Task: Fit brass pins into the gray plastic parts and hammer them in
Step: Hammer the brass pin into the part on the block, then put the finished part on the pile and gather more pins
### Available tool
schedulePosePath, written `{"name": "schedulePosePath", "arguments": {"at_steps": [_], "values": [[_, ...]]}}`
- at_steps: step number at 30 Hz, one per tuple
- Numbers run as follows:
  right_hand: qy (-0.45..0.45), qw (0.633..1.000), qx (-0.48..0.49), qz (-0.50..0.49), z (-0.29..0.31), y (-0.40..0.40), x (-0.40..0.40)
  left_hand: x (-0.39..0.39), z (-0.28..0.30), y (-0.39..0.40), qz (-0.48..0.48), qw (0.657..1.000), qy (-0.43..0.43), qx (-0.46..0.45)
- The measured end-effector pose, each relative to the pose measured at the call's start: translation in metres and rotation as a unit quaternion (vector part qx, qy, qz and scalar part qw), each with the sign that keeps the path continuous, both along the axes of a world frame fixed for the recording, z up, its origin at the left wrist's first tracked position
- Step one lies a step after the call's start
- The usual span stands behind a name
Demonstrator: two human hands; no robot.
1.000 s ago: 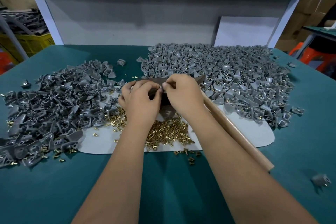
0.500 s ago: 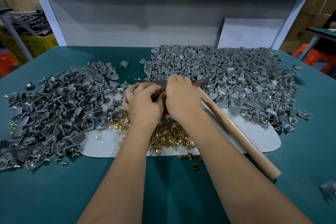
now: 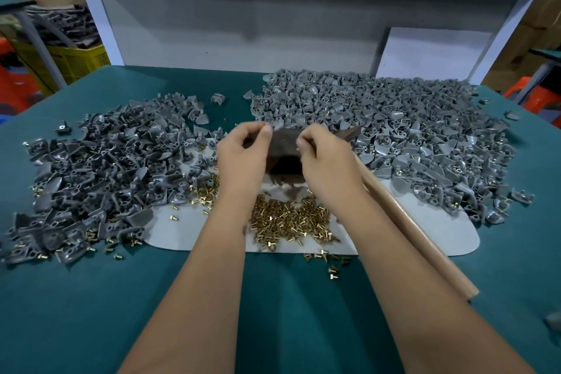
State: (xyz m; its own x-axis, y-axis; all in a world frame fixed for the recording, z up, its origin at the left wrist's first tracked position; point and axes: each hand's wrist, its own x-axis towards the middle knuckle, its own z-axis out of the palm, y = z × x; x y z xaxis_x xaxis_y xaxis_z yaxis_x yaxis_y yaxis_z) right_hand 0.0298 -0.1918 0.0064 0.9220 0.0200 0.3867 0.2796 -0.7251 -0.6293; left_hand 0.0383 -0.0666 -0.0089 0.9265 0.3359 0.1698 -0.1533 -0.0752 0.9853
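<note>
My left hand (image 3: 243,158) is raised over a dark brown block (image 3: 283,147), thumb and forefinger pinching a small gray plastic part. My right hand (image 3: 326,161) is just right of the block, its curled fingertips pinching something tiny, apparently a brass pin. A heap of brass pins (image 3: 291,218) lies on the white mat (image 3: 440,231) below both wrists. The hammer's wooden handle (image 3: 425,240) runs from under my right hand toward the near right, and its dark head (image 3: 349,133) pokes out beyond the knuckles. Whether the right hand also grips the hammer is hidden.
A darker gray pile of parts (image 3: 106,167) covers the left of the green table (image 3: 288,313). A larger, lighter pile (image 3: 409,130) fills the back right. Loose pins lie at the mat's front edge. A white shelf frame and grey back panel close the rear.
My hands, pressed together over the block a second ago, have drawn apart, the left going left and up, the right staying near the hammer head. The camera view has dipped slightly.
</note>
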Motion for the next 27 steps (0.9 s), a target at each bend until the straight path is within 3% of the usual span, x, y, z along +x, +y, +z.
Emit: {"name": "schedulePosePath", "arguments": {"at_steps": [3,5,7,12,14,18,27], "values": [[0.059,0.994,-0.07,0.06,-0.006,-0.002,-0.009,0.001,0.008,0.015,-0.003,0.984,-0.022,-0.178],[0.035,0.984,-0.162,0.064,-0.005,0.003,-0.012,0.002,0.008,0.028,0.006,0.966,-0.033,-0.258],[-0.011,0.979,-0.186,0.084,-0.002,0.013,-0.016,0.0,0.007,0.038,0.016,0.955,-0.04,-0.295],[0.018,0.95,-0.212,0.229,-0.013,0.052,-0.03,-0.005,0.008,0.045,0.006,0.951,-0.046,-0.306],[0.045,0.947,-0.228,0.224,-0.018,0.055,-0.032,-0.005,0.006,0.047,0.01,0.949,-0.045,-0.312],[0.018,0.944,-0.28,0.173,-0.015,0.042,-0.026,-0.006,0.007,0.053,0.008,0.919,-0.061,-0.39],[0.024,0.971,-0.18,0.156,-0.01,0.032,-0.025,-0.005,0.009,0.042,0.002,0.951,-0.047,-0.304]]}}
